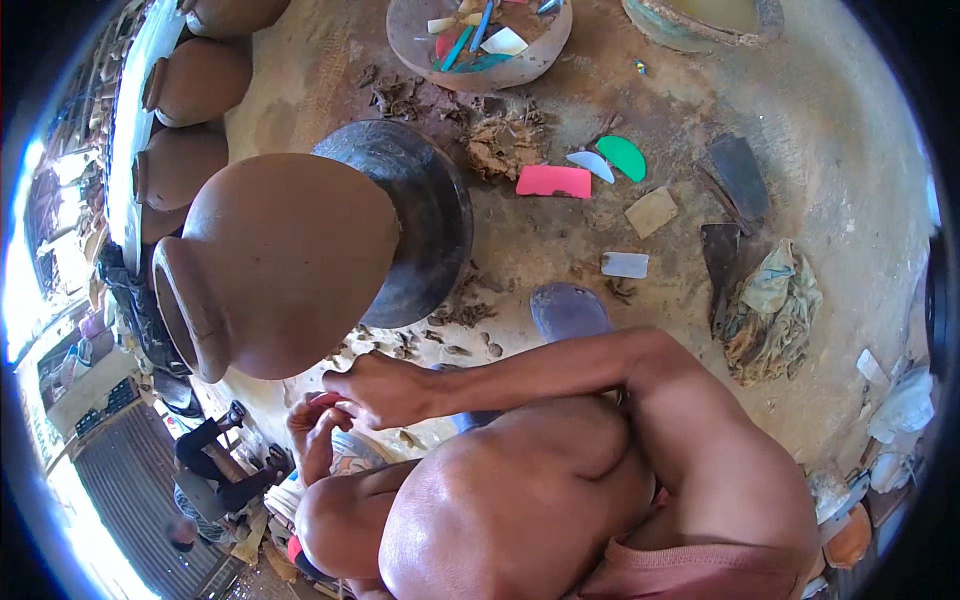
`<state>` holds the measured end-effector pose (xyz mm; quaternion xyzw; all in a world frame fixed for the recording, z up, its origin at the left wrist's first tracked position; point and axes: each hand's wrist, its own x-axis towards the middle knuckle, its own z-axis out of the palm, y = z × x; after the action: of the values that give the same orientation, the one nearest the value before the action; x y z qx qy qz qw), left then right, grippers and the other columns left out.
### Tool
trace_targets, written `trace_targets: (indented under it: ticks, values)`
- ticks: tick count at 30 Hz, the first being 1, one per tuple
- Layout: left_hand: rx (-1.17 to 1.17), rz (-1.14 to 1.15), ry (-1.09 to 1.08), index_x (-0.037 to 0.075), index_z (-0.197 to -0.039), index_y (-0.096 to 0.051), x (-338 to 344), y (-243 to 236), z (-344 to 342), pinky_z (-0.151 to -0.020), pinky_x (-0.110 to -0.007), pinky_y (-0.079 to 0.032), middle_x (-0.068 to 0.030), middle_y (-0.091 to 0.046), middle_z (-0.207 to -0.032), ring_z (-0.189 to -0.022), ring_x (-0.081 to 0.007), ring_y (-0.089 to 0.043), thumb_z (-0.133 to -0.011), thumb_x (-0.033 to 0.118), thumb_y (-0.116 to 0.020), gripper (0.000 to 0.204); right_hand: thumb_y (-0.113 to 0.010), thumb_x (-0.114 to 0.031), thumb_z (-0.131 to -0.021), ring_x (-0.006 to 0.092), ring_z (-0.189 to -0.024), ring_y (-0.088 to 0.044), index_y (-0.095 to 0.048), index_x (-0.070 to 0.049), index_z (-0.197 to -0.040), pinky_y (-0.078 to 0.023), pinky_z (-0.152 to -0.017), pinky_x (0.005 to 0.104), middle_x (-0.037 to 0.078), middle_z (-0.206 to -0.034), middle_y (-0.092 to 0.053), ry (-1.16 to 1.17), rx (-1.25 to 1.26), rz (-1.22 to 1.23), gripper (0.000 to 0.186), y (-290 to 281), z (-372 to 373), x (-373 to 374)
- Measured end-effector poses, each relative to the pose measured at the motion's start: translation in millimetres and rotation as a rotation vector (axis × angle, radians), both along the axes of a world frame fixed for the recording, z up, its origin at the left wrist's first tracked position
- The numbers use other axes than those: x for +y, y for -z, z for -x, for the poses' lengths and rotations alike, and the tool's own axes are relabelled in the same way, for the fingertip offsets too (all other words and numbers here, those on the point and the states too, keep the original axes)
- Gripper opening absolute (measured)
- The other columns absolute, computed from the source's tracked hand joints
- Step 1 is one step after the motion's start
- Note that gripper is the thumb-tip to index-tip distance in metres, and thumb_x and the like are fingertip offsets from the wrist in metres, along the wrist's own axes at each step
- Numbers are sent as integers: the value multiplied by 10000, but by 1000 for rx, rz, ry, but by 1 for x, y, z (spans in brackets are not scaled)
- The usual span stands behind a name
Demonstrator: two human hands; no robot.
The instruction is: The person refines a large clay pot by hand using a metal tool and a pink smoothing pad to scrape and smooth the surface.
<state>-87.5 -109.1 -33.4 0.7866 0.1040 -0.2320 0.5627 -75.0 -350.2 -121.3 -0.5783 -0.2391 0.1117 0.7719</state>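
Note:
A large brown clay pot [285, 260] leans on its side with its mouth facing left, beside a dark round turntable [430, 250]. Just below the pot, my right hand [380, 390] and my left hand [310, 430] come together, fingers closed on a small red piece [326, 400], largely hidden by them. Flat scrapers lie beyond: a pink one [552, 181], a pale half-moon one [592, 163], a green one [622, 158] and a small white one [625, 265]. My knees and forearms fill the lower middle of the view.
Several clay pots [200, 82] line the upper left. A tool bowl [545, 55] and a water basin [745, 25] stand at the top. Dark boards [735, 180] and a crumpled cloth [770, 310] lie right. Another person [205, 470] sits at the lower left.

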Motion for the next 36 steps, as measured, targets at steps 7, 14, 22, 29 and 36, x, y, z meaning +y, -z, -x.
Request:
trace_targets:
  ticks: [7, 14, 22, 29, 36]
  values:
    - [176, -252, 127, -13, -1074, -766, 12, 32, -5, -718, -314, -616, -132, -791, -911, -784, -170, -754, -927, 116, -804, 198, -694, -201, -974, 479, -694, -693, -656, -23, -1080, -531, -665, 565, 246, -733, -689, -3, 15, 237, 211, 51, 26, -46]
    - [285, 30, 184, -24, -1263, -683, -19, 73, -15, -624, -289, -610, -149, -781, -953, -732, -185, -756, -971, 281, -800, 439, -704, -174, -926, 467, -686, -704, -635, -32, -1131, -541, -663, 565, 236, -727, -699, 187, 48, 415, 259, 68, 31, -23]
    - [359, -62, 194, 8, -1046, -780, -5, 91, -11, -666, -294, -621, -103, -795, -905, -748, -165, -764, -938, 74, -801, 129, -694, -218, -948, 460, -748, -721, -667, -30, -1053, -548, -704, 580, 247, -740, -693, 124, 36, 362, 217, 69, 28, -24]
    - [124, -270, -73, 30, -1393, -624, -8, 78, -21, -814, -334, -617, -109, -739, -1225, -1013, -206, -749, -1001, 133, -696, 411, -697, -160, -929, 489, -799, -739, -663, 8, -1053, -579, -762, 583, 287, -815, -720, 448, 451, 309, 212, 83, 13, -90]
    - [-405, 133, -284, 113, -1598, -368, 100, 62, -50, -1122, -492, -502, -141, -526, -1548, -1356, -305, -592, -1023, 337, -711, 705, -744, -115, -860, 522, -904, -730, -633, 64, -1071, -580, -839, 593, 347, -879, -716, 630, 513, 522, 298, 91, -63, -106]
